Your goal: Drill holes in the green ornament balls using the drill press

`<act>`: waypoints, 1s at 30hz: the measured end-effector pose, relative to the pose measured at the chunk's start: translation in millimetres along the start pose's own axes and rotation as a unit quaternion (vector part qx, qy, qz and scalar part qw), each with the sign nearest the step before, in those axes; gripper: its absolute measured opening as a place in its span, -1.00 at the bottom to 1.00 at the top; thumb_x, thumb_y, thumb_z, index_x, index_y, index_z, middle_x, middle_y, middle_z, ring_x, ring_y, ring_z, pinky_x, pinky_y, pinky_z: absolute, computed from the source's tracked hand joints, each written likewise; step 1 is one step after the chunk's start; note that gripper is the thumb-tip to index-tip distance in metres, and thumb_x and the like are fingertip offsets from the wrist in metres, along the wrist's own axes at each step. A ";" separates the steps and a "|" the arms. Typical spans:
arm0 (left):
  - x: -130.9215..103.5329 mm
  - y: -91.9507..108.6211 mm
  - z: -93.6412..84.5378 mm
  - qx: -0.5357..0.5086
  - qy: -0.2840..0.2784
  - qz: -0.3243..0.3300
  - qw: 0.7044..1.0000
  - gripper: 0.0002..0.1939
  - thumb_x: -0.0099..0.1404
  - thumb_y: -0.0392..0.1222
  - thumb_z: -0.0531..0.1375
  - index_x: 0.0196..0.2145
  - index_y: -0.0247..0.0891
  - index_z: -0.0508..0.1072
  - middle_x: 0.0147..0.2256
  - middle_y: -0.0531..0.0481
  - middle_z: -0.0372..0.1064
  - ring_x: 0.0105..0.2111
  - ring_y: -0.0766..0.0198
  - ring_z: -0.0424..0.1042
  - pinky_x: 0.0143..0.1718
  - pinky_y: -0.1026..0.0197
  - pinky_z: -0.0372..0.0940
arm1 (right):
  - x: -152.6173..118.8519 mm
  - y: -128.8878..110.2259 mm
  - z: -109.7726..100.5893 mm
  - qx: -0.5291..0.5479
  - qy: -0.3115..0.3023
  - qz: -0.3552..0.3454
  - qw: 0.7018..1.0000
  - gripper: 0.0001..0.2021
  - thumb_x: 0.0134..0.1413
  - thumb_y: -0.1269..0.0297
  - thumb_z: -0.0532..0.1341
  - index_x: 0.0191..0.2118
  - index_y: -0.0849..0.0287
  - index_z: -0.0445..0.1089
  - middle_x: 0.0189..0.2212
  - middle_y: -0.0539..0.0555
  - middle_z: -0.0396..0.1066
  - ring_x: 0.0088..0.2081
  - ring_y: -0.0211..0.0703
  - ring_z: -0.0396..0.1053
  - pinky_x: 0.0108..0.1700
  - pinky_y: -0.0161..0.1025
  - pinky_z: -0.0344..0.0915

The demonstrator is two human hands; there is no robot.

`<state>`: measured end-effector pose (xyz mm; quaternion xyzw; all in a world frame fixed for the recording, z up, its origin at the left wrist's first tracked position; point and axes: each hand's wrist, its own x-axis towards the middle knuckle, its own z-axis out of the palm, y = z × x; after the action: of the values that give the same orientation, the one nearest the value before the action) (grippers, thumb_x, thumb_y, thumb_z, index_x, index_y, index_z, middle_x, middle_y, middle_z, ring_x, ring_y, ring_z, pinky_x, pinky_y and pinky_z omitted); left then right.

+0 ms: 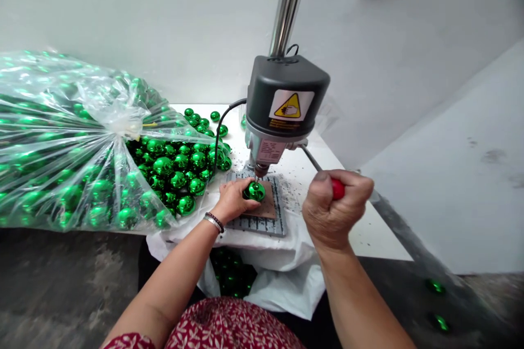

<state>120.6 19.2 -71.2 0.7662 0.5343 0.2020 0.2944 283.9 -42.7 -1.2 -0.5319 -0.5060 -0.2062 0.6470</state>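
Thumb and fingers of my left hand [234, 199] are closed round a shiny green ball [257, 191]. The ball rests on a brown board [268, 208] over the grey slotted base plate [279, 223], right beneath the chuck [261, 170] of a bench drill press [286, 98]. A thin bit shows just above the ball; whether it touches is too small to tell. My right hand [339, 207] is wrapped round the red knob [338, 189] at the end of the drill's feed lever [311, 158].
A big clear plastic bag [123, 120] full of green balls lies at the left, with several balls spilling from it. A white cloth bag [282, 278] with green balls hangs at the table's front edge. Dark shavings dot the white table [368, 223]. Two green balls [440, 323] lie on the floor.
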 end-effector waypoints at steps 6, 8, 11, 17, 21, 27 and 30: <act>-0.3 1.5 -2.1 -0.020 0.002 0.014 1.000 -0.35 0.06 -0.11 0.42 0.13 -0.09 0.48 0.03 -0.08 0.54 0.07 -0.10 0.43 0.19 -0.12 0.19 | -8.1 1.7 -1.0 0.013 -0.011 0.007 1.000 -0.78 0.13 0.10 0.13 -0.37 0.15 0.21 -0.52 -0.03 0.24 -0.49 -0.34 0.23 -0.42 -0.32 0.22; 0.9 1.9 -1.0 -0.029 0.003 0.020 0.999 -0.37 0.05 -0.13 0.41 0.12 -0.13 0.49 -0.01 -0.10 0.55 0.04 -0.08 0.46 0.17 -0.09 0.22 | 2.6 -2.4 -0.6 0.011 -0.008 0.020 1.000 -0.76 0.13 0.08 0.12 -0.37 0.15 0.21 -0.51 -0.02 0.25 -0.47 -0.35 0.22 -0.41 -0.32 0.21; 1.5 3.4 1.4 -0.044 0.011 0.028 0.999 -0.40 0.05 -0.15 0.41 0.08 -0.22 0.50 -0.07 -0.11 0.56 -0.03 -0.02 0.48 0.11 -0.02 0.27 | 38.4 -12.5 4.2 0.005 -0.015 0.047 0.999 -0.75 0.11 0.06 0.13 -0.37 0.17 0.24 -0.49 0.00 0.26 -0.47 -0.37 0.17 -0.42 -0.33 0.15; -19.0 -0.1 -9.6 -0.105 0.000 0.020 0.994 -0.47 0.08 -0.17 0.39 0.03 -0.26 0.49 -0.12 -0.08 0.56 -0.14 0.08 0.51 -0.06 0.11 0.37 | 101.2 -32.3 16.8 -0.038 -0.116 0.159 0.980 -0.85 0.07 0.29 0.20 -0.41 0.20 0.22 -0.55 -0.10 0.17 -0.50 -0.45 0.03 -0.38 -0.35 0.02; -38.7 -8.9 -33.5 -0.086 -0.080 0.065 0.991 -0.22 -0.09 -0.08 0.51 0.12 -0.21 0.47 0.09 -0.20 0.49 0.05 -0.06 0.46 0.07 0.04 0.34 | 101.6 -37.4 17.7 -0.050 -0.099 0.194 0.975 -0.85 0.04 0.31 0.25 -0.39 0.22 0.25 -0.54 -0.10 0.20 -0.48 -0.45 0.04 -0.36 -0.33 0.00; -21.7 -9.2 -68.1 0.068 0.102 0.014 0.992 -0.64 0.38 -0.12 0.19 0.08 -0.24 0.50 -0.01 -0.17 0.54 -0.06 0.08 0.50 0.02 0.09 0.35 | 97.5 -39.7 16.9 -0.032 -0.104 0.209 0.972 -0.84 0.05 0.29 0.25 -0.39 0.22 0.24 -0.53 -0.11 0.20 -0.48 -0.45 0.06 -0.35 -0.33 0.01; 1.2 -2.5 -74.6 0.243 0.122 0.038 0.962 -0.67 0.42 -0.26 0.08 0.06 -0.17 0.49 0.05 -0.15 0.50 0.00 0.04 0.48 0.04 0.01 0.29 | 97.4 -39.1 16.9 -0.030 -0.104 0.199 0.974 -0.84 0.09 0.26 0.22 -0.37 0.21 0.23 -0.51 -0.10 0.20 -0.47 -0.44 0.10 -0.34 -0.33 0.05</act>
<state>72.7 38.5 -17.3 0.8042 0.5695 0.1686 0.0239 284.4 -14.7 101.3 -0.6593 -0.4481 -0.0324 0.6029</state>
